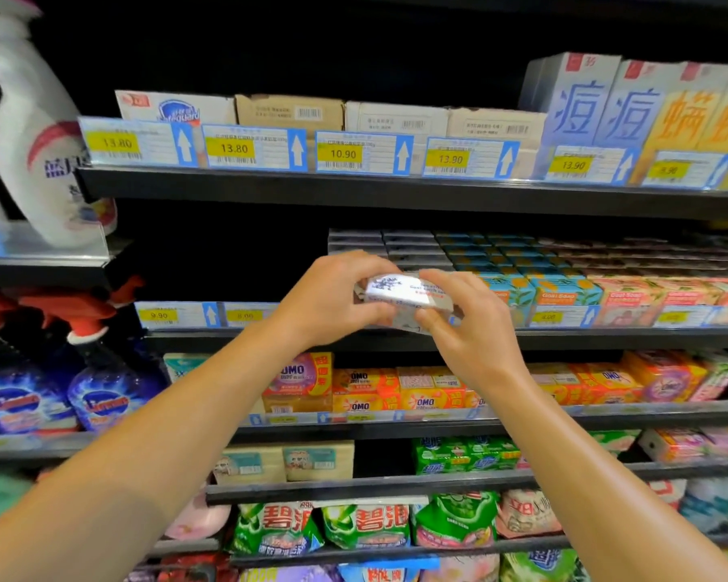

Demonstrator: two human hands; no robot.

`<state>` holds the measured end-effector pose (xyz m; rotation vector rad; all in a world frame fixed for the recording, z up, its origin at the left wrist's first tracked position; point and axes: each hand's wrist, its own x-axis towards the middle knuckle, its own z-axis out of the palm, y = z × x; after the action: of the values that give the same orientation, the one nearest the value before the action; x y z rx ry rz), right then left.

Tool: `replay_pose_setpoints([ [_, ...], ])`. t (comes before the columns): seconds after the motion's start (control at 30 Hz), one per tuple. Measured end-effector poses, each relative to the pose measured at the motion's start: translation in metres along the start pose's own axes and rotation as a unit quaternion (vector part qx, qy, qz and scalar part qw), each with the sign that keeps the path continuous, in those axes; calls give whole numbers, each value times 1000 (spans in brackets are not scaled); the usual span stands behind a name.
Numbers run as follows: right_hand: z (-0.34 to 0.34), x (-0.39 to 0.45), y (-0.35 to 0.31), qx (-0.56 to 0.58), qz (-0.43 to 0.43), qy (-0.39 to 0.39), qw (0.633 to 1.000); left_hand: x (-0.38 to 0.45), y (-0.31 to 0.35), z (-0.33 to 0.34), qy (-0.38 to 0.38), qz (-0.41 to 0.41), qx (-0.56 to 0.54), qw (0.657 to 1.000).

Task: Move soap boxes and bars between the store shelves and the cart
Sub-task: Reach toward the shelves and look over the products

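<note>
Basically far left: big white detergent bottle (34, 136) on a clear-fronted ledge, below it red-trigger spray bottles (102, 388) with blue labels. Top shelf (354, 191) has a row of yellow price tags (233, 149), with a Safeguard box (177, 109) and plain cardboard boxes (291, 111) behind them, tall blue and orange cartons (585, 102) at the right end. Left hand (333, 300), grip curled on the left end of a white goat soap box (400, 294), thumb underneath, fingers over the top. Box is held in the air in front of the middle shelf (606, 338), at the level of its price rail, roughly level, printed face toward the camera. Looks like a second box right under it, hard to tell. Right hand (475, 329), grip pinching the right end of the same box, fingertips on top edge, thumb below. Both forearms bare, reaching up from bottom corners. Right of the hands on the middle shelf: rows of teal goat soap boxes (564, 291), then pink goat soap boxes (631, 296), stacked deep to the back. Shelf under that: OMO soap packs (366, 392), orange and yellow. Lower still, beige soap bars (316, 459), green packs (463, 455), and green detergent bags (362, 527) at bottom. Cart not in view.
</note>
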<state>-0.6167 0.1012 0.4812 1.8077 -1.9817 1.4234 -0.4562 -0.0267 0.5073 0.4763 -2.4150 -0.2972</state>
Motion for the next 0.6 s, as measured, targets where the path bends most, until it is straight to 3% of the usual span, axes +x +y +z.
replay_pose_setpoints([
  [0.2,6,2,7,-35,47,-12,998,2,-24,-10,116,-101,28,988],
  [0.3,8,-4,16,-46,69,-15,996,8,-40,-8,101,-169,43,980],
  [0.5,16,-7,21,-134,64,-35,988,14,-52,13,19,-224,124,966],
  [0.6,20,-9,22,-161,60,-51,984,18,-51,22,32,-246,156,956],
])
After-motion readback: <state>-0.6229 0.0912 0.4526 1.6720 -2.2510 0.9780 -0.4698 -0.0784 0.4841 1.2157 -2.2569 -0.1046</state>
